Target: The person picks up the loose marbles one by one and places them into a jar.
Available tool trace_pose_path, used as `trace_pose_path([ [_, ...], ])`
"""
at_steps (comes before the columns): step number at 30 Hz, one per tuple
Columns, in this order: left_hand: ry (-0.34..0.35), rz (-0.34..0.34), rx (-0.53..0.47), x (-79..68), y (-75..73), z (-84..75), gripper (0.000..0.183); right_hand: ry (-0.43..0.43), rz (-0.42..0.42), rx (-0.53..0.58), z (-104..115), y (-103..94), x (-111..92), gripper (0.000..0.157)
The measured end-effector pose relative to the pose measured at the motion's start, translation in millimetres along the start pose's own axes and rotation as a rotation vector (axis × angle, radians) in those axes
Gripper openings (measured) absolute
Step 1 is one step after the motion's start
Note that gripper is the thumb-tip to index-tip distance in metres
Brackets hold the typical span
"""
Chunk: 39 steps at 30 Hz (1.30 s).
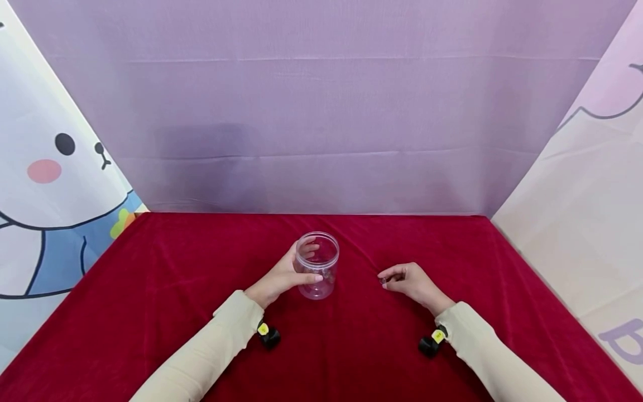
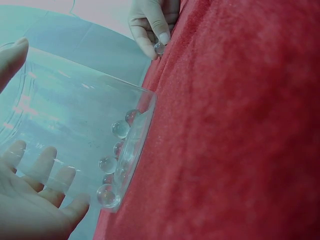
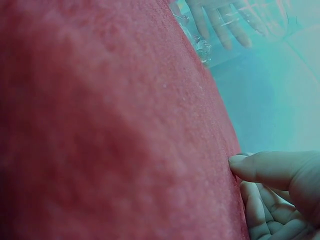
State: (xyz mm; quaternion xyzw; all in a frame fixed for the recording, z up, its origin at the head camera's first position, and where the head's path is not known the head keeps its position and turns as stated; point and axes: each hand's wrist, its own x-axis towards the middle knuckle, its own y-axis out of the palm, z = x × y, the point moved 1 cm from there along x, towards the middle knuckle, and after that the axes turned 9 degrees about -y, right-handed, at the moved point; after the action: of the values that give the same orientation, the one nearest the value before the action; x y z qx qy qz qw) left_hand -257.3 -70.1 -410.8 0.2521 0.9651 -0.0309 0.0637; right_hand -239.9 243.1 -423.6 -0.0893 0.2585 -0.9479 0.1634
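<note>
My left hand (image 1: pixel 282 277) grips a clear plastic jar (image 1: pixel 327 283), its thumb across the near side and fingers around the far side. The jar stands upright on the red cloth, its mouth uncovered. Several clear glass marbles (image 2: pixel 120 129) lie at the bottom of the jar in the left wrist view. To the right of the jar, my right hand (image 1: pixel 416 283) pinches one clear marble (image 2: pixel 159 48) between thumb and fingers, low over the cloth. In the right wrist view the thumb hides that marble.
A red velvet cloth (image 1: pixel 176 268) covers the table. Behind it hangs a pale purple curtain (image 1: pixel 321 111). Printed cartoon panels stand at the left (image 1: pixel 75 184) and right (image 1: pixel 577 223) sides. Each wrist wears a small black camera with a yellow tag.
</note>
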Motion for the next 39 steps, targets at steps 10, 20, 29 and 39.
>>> trace_pose_path([
  [10, 0.001, 0.006, -0.013, 0.1, 0.6, -0.8, 0.086, 0.029, -0.018, -0.011, 2.1, -0.9, -1.5, 0.021],
  [20, -0.012, 0.003, -0.003, -0.8, 1.1, -2.0, 0.084, 0.033, -0.040, 0.025, 1.9, -1.9, -2.9, 0.023],
  [29, -0.014, 0.004, -0.007, -1.9, 1.7, -3.3, 0.083, 0.049, -0.039, 0.089, -0.6, -4.0, -1.5, 0.028],
  [39, -0.018, -0.001, -0.004, -1.8, -0.3, -2.5, 0.085, 0.058, -0.053, 0.098, 6.3, -4.5, 0.2, 0.030],
])
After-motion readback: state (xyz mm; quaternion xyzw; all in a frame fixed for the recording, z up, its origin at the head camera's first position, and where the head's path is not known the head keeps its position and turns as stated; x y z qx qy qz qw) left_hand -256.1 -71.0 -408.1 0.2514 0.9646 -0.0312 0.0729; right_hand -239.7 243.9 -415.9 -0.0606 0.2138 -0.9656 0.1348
